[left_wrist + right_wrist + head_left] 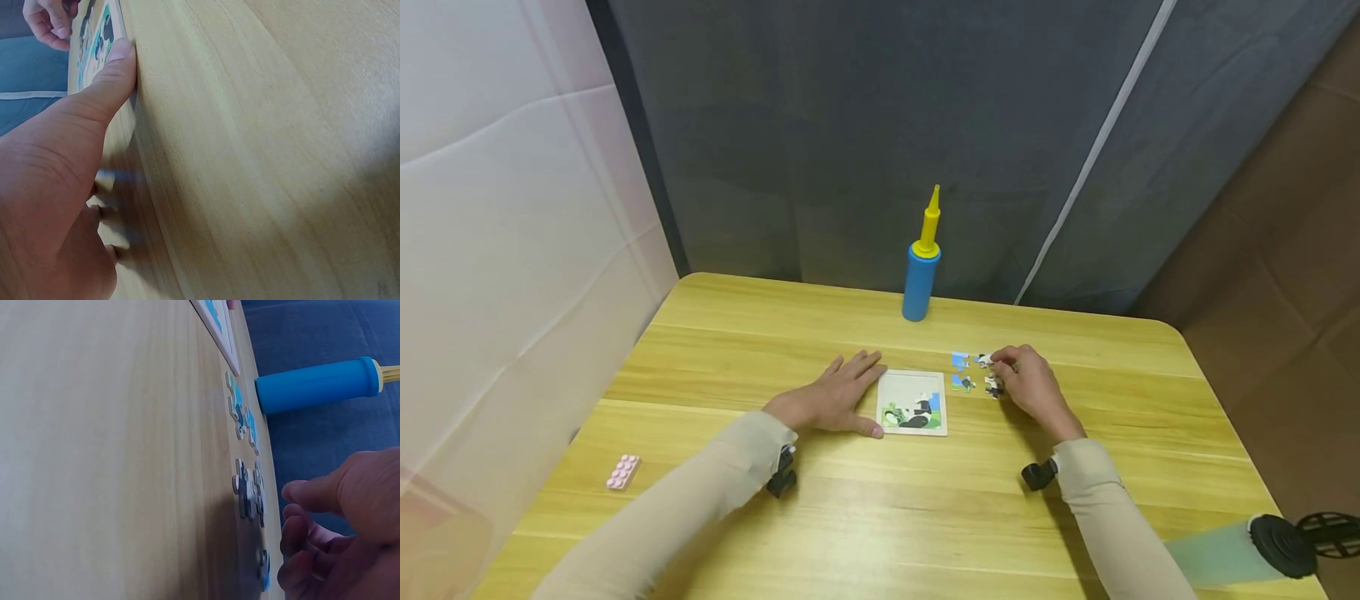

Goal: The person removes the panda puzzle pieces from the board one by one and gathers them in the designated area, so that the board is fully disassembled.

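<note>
Left hand (pixel 835 398) lies flat, thumb against the square puzzle tray (pixel 912 402); right hand (pixel 1028 381), fingers curled, touches loose puzzle pieces (pixel 249 487) toward the surface's (pixel 880 517) far edge; grip hidden.

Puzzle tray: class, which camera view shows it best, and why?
The head view: the whole puzzle tray lies face-up, partly filled. The left wrist view shows only its edge beside the thumb; the right wrist view catches just one corner.
</note>
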Demonstrator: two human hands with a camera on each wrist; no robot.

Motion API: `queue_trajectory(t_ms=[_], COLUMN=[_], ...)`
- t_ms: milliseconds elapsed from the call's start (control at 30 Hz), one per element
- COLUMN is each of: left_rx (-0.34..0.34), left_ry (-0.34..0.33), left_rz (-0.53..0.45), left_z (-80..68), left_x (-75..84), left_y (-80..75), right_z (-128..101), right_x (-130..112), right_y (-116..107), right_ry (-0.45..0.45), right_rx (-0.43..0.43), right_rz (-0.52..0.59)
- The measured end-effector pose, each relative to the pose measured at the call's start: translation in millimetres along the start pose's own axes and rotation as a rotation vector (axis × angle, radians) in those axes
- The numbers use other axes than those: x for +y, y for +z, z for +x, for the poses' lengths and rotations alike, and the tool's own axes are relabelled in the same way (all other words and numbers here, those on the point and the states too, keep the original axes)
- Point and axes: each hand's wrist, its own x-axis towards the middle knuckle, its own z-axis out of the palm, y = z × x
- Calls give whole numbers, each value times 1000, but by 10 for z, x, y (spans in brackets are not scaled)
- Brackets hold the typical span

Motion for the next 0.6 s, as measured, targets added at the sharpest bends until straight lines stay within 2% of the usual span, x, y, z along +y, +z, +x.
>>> queue_trajectory(t_ms=[233, 600], left_rx=[1, -2], left_ry=[-2, -18], left_rz=[0, -1], left_z=[0, -1], left_x=[-11, -22], left_y=[0, -4], right_z=[-11, -129], right_x=[-45, -327], right_y=[-3, 129], right_ry=[-3, -136], right_rx=[3, -70], right_rz=[7, -9])
